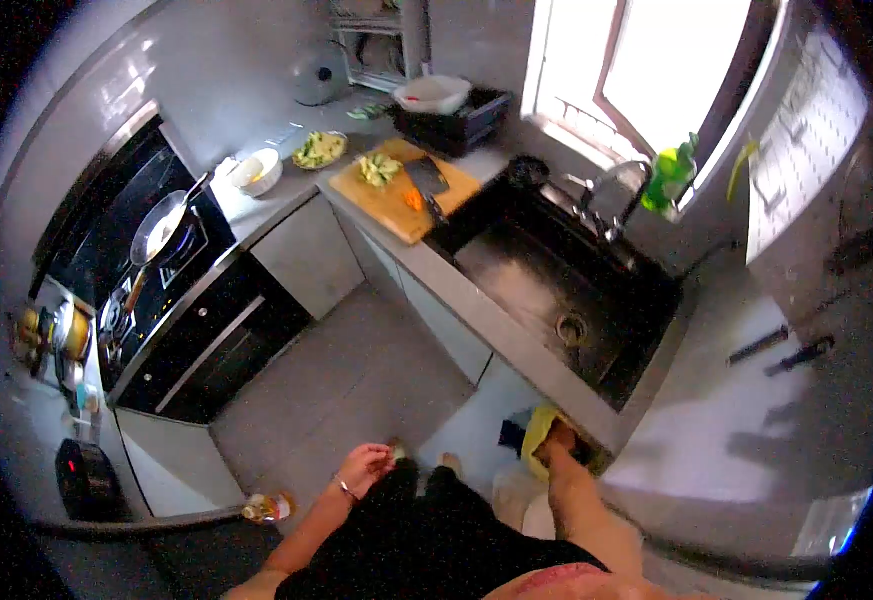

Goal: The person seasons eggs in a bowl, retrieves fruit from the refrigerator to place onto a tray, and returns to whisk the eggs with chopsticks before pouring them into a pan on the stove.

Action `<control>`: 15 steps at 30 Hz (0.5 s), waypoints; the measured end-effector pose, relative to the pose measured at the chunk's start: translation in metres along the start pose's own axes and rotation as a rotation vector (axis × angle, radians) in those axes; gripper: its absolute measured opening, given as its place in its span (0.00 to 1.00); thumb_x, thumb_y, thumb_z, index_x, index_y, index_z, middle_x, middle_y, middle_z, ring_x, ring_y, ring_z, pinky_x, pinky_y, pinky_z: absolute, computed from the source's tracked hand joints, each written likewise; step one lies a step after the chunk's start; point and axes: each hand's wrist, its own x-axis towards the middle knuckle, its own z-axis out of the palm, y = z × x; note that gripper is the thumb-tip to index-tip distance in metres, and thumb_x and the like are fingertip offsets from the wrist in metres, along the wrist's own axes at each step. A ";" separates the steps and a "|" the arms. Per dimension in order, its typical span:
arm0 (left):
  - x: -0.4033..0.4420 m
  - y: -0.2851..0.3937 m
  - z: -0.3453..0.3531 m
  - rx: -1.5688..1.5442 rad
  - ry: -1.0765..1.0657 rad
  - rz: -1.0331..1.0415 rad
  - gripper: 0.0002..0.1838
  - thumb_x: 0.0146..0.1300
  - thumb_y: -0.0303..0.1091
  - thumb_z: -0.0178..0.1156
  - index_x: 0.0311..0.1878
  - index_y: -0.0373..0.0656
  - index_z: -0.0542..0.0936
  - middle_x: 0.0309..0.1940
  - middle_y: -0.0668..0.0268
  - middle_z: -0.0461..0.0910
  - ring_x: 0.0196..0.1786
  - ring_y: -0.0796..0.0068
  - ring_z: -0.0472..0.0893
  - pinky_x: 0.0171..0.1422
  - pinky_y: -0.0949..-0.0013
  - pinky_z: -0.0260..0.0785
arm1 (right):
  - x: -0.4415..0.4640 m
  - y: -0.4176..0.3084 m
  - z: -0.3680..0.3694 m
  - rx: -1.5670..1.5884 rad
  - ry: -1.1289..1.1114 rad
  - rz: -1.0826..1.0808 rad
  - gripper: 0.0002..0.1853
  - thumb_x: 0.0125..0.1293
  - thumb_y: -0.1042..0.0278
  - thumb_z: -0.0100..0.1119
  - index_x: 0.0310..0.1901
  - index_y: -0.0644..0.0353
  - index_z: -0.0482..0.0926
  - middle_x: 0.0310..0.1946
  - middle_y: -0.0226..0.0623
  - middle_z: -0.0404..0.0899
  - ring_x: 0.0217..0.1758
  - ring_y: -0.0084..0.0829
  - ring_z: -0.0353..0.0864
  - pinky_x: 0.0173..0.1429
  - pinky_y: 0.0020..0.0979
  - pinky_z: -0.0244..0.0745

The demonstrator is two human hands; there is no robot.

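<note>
Right hand [560, 440]: there it was, at the yellow bag-like thing [535, 449], fingertips hidden; gripping or not, I couldn't tell!
Yellow bag-like thing: showed at six o'clock of the sink [516, 282].
Left hand [366, 468]: nine o'clock from there, fingers curled; holding anything, I couldn't tell.

Daylight floods from the window [671, 65] beyond the right hand [560, 440], its panes blown out to plain white. Glare lies across the sink [521, 285] ahead of that hand, and soft shadows fall on the pale surface [681, 430] to its right. The floor [321, 375] ahead of the left hand [364, 465] is dim and grey. Fine detail on both hands is soft. Far out from them, strong fisheye bending curves straight edges into a grainy black border.
</note>
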 end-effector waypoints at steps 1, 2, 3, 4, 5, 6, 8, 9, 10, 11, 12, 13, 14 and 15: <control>0.006 -0.001 -0.006 -0.022 -0.017 0.014 0.06 0.60 0.23 0.52 0.41 0.36 0.73 0.35 0.58 0.78 0.37 0.66 0.79 0.41 0.68 0.74 | 0.001 -0.001 -0.006 0.012 0.007 -0.004 0.13 0.62 0.64 0.50 0.43 0.65 0.73 0.31 0.45 0.75 0.36 0.33 0.74 0.41 0.35 0.71; 0.012 -0.002 -0.012 -0.045 -0.034 0.027 0.06 0.59 0.23 0.52 0.40 0.36 0.73 0.35 0.58 0.78 0.37 0.66 0.79 0.41 0.68 0.74 | 0.000 0.002 -0.008 0.022 0.007 -0.015 0.13 0.62 0.64 0.50 0.42 0.65 0.73 0.31 0.44 0.75 0.36 0.33 0.74 0.41 0.35 0.71; 0.011 0.004 -0.010 -0.074 -0.026 0.017 0.06 0.59 0.23 0.52 0.40 0.36 0.74 0.34 0.58 0.78 0.36 0.66 0.79 0.40 0.68 0.74 | -0.004 0.005 -0.014 0.036 0.023 -0.021 0.12 0.62 0.64 0.51 0.41 0.65 0.73 0.30 0.44 0.75 0.35 0.33 0.74 0.40 0.35 0.71; 0.016 0.010 -0.012 -0.010 -0.057 0.091 0.06 0.59 0.23 0.53 0.40 0.36 0.74 0.34 0.58 0.78 0.36 0.66 0.79 0.40 0.68 0.74 | -0.007 0.007 -0.022 0.060 0.043 -0.036 0.12 0.61 0.64 0.51 0.40 0.65 0.74 0.29 0.44 0.75 0.35 0.33 0.74 0.40 0.35 0.71; 0.021 0.015 -0.013 0.052 -0.083 0.168 0.06 0.59 0.23 0.53 0.39 0.36 0.74 0.34 0.58 0.78 0.35 0.66 0.79 0.40 0.68 0.74 | -0.013 0.010 -0.031 0.074 0.067 -0.049 0.12 0.61 0.64 0.51 0.39 0.65 0.74 0.29 0.43 0.75 0.34 0.33 0.74 0.39 0.35 0.71; 0.029 0.015 -0.017 0.208 -0.134 0.319 0.06 0.58 0.23 0.54 0.39 0.36 0.75 0.33 0.58 0.78 0.35 0.67 0.79 0.39 0.68 0.74 | -0.018 0.013 -0.039 0.096 0.097 -0.067 0.11 0.61 0.64 0.52 0.39 0.65 0.74 0.28 0.43 0.75 0.33 0.33 0.74 0.39 0.35 0.71; 0.037 0.026 -0.016 0.220 -0.137 0.298 0.06 0.58 0.23 0.54 0.39 0.35 0.75 0.32 0.58 0.79 0.34 0.67 0.79 0.37 0.68 0.74 | -0.026 0.016 -0.061 0.136 0.172 -0.120 0.11 0.61 0.64 0.53 0.37 0.65 0.74 0.27 0.42 0.75 0.32 0.32 0.74 0.38 0.35 0.71; 0.039 0.042 -0.013 0.071 -0.105 0.132 0.07 0.57 0.23 0.55 0.39 0.35 0.75 0.32 0.58 0.79 0.33 0.67 0.79 0.36 0.68 0.74 | -0.031 0.017 -0.071 0.166 0.217 -0.151 0.11 0.60 0.64 0.53 0.36 0.65 0.75 0.27 0.42 0.75 0.32 0.32 0.74 0.37 0.35 0.71; 0.043 0.039 -0.014 -0.071 -0.082 0.004 0.07 0.56 0.22 0.55 0.39 0.36 0.75 0.31 0.58 0.79 0.32 0.68 0.79 0.35 0.68 0.74 | -0.039 0.016 -0.082 0.201 0.259 -0.185 0.11 0.60 0.64 0.53 0.35 0.65 0.75 0.26 0.42 0.75 0.31 0.32 0.74 0.37 0.35 0.71; 0.047 0.036 -0.015 -0.217 -0.040 -0.120 0.07 0.56 0.22 0.56 0.39 0.36 0.75 0.31 0.58 0.79 0.32 0.68 0.79 0.34 0.68 0.74 | -0.048 0.014 -0.090 0.240 0.309 -0.222 0.11 0.60 0.64 0.54 0.35 0.65 0.75 0.26 0.41 0.75 0.31 0.32 0.74 0.36 0.35 0.71; 0.071 0.017 -0.024 -0.346 -0.004 -0.204 0.07 0.55 0.22 0.57 0.39 0.36 0.75 0.30 0.58 0.79 0.31 0.69 0.79 0.34 0.68 0.74 | -0.057 0.011 -0.100 0.299 0.375 -0.264 0.11 0.60 0.64 0.54 0.34 0.65 0.75 0.25 0.41 0.75 0.30 0.32 0.74 0.36 0.35 0.71; 0.083 0.008 -0.031 -0.471 0.024 -0.288 0.08 0.55 0.22 0.57 0.39 0.36 0.75 0.30 0.59 0.79 0.30 0.69 0.79 0.33 0.69 0.74 | -0.069 0.007 -0.107 0.357 0.447 -0.311 0.11 0.60 0.65 0.54 0.33 0.65 0.75 0.24 0.40 0.75 0.29 0.32 0.74 0.35 0.35 0.71; 0.079 0.019 -0.034 -0.482 0.019 -0.267 0.07 0.55 0.22 0.57 0.38 0.36 0.76 0.30 0.59 0.79 0.30 0.70 0.79 0.33 0.70 0.74 | -0.080 0.001 -0.116 0.423 0.549 -0.378 0.11 0.59 0.65 0.55 0.32 0.65 0.75 0.24 0.40 0.75 0.29 0.32 0.75 0.35 0.35 0.70; 0.075 0.032 -0.038 -0.491 0.016 -0.242 0.07 0.54 0.22 0.58 0.38 0.36 0.76 0.29 0.59 0.78 0.30 0.71 0.79 0.33 0.71 0.74 | -0.090 -0.008 -0.122 0.496 0.635 -0.445 0.11 0.59 0.65 0.55 0.31 0.65 0.76 0.23 0.40 0.75 0.28 0.32 0.75 0.34 0.35 0.70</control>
